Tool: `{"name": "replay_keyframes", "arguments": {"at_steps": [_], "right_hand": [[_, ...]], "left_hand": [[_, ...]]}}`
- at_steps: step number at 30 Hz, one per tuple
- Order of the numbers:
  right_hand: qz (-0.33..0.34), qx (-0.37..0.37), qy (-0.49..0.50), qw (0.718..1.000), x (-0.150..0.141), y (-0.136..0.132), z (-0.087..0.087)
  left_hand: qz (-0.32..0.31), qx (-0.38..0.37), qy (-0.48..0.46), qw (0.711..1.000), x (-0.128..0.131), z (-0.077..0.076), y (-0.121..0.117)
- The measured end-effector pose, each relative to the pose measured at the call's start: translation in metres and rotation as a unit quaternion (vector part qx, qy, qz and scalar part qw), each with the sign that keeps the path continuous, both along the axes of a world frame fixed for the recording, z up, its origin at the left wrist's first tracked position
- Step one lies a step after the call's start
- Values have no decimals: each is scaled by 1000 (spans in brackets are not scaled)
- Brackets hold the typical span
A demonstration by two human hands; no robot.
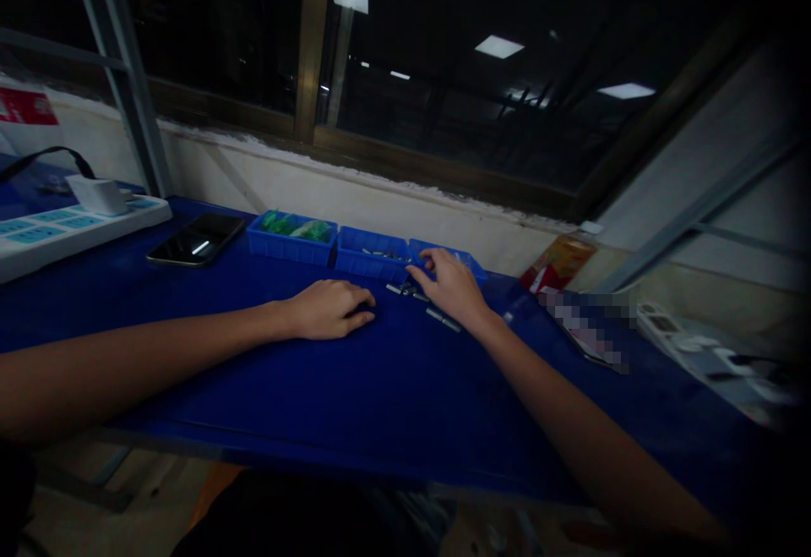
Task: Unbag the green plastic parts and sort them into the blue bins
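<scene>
Metal pieces (434, 314) left loose on table (355, 405); small parts already contained in middle bin (367, 264).
Right hand (451, 286) is held by the pieces, thumb and fingers parted; left hand (326, 309) is rested half-open, nothing visibly gripped.

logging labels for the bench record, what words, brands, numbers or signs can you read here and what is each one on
No text is readable in this picture.
Red label at far left: pale marks, too blurred to read.
Orange bottle at right: red on it, but no legible wording.
Flat item below the bottle: pixelated, unreadable.
Left power strip: any markings too small to read.
Blue bins: no writing I can make out.
</scene>
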State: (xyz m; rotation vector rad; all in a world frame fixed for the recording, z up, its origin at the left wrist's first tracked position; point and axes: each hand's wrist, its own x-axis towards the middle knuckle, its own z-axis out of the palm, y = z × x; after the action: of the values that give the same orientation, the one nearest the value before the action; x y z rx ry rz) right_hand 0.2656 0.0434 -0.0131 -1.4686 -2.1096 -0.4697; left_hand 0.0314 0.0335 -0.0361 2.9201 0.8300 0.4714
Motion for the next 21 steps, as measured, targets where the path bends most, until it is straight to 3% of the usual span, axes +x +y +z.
{"name": "replay_keyframes", "arguments": {"at_steps": [3,6,12,15,21], "right_hand": [[32,-47,-21,998,6,-17,3],[20,-109,-31,993,12,-25,2],[-14,-24,-43,999,4,-24,3],[-16,-36,-47,998,-2,-23,1],[53,-35,-76,995,-14,-19,-15]], "left_hand": [[-9,-6,3,1000,-2,1,1],[-11,-3,1,1000,-3,0,1],[-12,5,2,1000,-3,0,1],[-7,5,6,1000,-2,0,1],[-17,-6,0,1000,-2,0,2]]}}
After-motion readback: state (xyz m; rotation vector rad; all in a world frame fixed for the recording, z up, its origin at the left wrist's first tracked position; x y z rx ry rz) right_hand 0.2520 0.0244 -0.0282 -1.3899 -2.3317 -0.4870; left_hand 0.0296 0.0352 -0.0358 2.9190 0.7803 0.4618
